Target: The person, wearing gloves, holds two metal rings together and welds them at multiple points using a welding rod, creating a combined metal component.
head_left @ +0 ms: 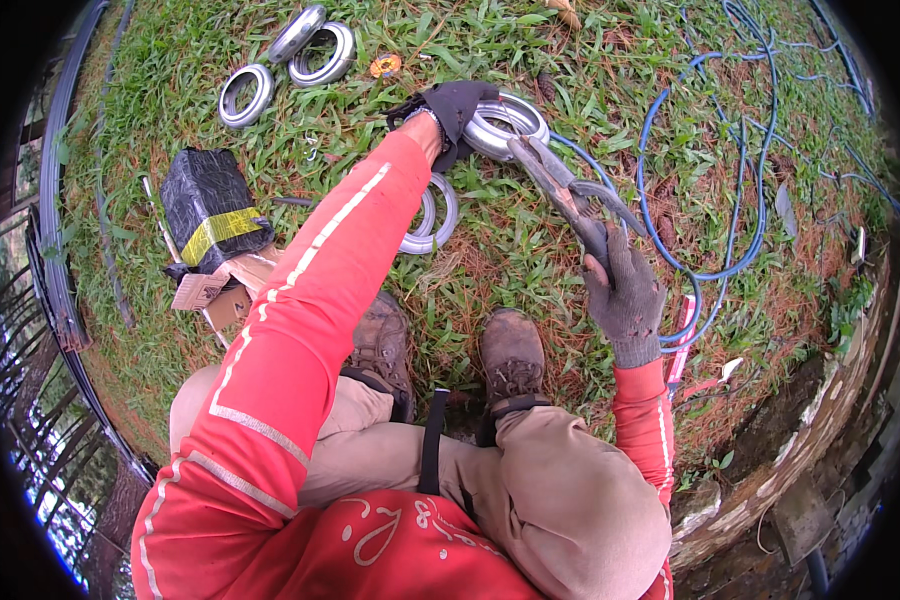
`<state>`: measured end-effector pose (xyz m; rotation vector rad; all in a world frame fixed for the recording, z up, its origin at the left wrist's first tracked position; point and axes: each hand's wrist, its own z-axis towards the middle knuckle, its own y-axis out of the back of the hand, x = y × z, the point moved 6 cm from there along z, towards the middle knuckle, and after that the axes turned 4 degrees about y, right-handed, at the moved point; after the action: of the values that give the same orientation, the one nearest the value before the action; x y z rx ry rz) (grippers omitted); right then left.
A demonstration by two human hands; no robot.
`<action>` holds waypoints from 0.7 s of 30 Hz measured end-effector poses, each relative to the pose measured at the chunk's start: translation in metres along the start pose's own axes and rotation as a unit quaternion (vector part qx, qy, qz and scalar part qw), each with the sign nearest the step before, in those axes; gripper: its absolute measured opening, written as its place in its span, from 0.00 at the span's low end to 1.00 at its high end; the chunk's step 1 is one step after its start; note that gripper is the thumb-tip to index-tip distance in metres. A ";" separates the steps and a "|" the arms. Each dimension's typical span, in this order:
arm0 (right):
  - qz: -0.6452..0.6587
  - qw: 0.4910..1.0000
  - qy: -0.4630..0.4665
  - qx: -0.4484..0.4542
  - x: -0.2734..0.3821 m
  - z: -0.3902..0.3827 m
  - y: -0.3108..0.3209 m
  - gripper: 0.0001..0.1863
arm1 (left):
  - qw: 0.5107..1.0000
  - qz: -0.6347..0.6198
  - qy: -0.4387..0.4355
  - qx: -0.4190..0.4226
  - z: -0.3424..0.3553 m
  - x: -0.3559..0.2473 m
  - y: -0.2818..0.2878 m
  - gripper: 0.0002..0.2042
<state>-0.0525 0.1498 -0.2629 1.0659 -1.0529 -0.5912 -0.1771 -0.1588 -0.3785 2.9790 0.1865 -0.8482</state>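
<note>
My left hand (450, 115), in a dark glove, reaches forward and grips the left side of a shiny round metal ring (522, 112) on the grass. Its fingers are partly hidden. In a worn grey glove, my right hand (625, 295) is closed round the handle of a dark metal clamp-like tool, seemingly a welding electrode holder (570, 200). The tool's jaws point at the ring, and a thin rod (511, 122) shows between the jaw tips and the ring. Just nearer to me lie flatter metal rings (440, 225), partly covered by my left forearm.
More metal rings (246, 96) lie at the far left, near a small orange disc (385, 66). A black-wrapped box with yellow tape (215, 205) stands left. Blue cable (760, 220) loops across the right. My boots (513, 352) are close below; a stone edge (785, 470) curves at lower right.
</note>
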 end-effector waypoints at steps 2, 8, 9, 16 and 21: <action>-0.001 1.000 -0.007 0.005 0.001 0.001 0.001 0.27 | 1.000 -0.007 0.013 0.005 -0.003 0.000 -0.002 0.17; -0.002 1.000 -0.004 0.004 0.002 0.002 0.001 0.27 | 0.993 -0.092 -0.019 0.069 -0.004 0.002 -0.010 0.19; 0.002 1.000 -0.003 0.004 0.002 0.002 0.001 0.27 | 0.992 -0.095 -0.024 0.081 -0.003 0.001 -0.011 0.19; 0.001 1.000 -0.001 -0.008 -0.002 0.001 0.001 0.28 | 0.974 -0.195 -0.045 0.106 -0.005 -0.006 -0.020 0.19; 0.026 0.999 0.023 -0.010 0.005 0.004 0.008 0.28 | 0.997 -0.066 -0.010 0.026 0.010 0.005 0.001 0.17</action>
<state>-0.0543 0.1475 -0.2531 1.0274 -1.0304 -0.5319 -0.1780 -0.1604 -0.3898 3.0331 0.3715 -0.9078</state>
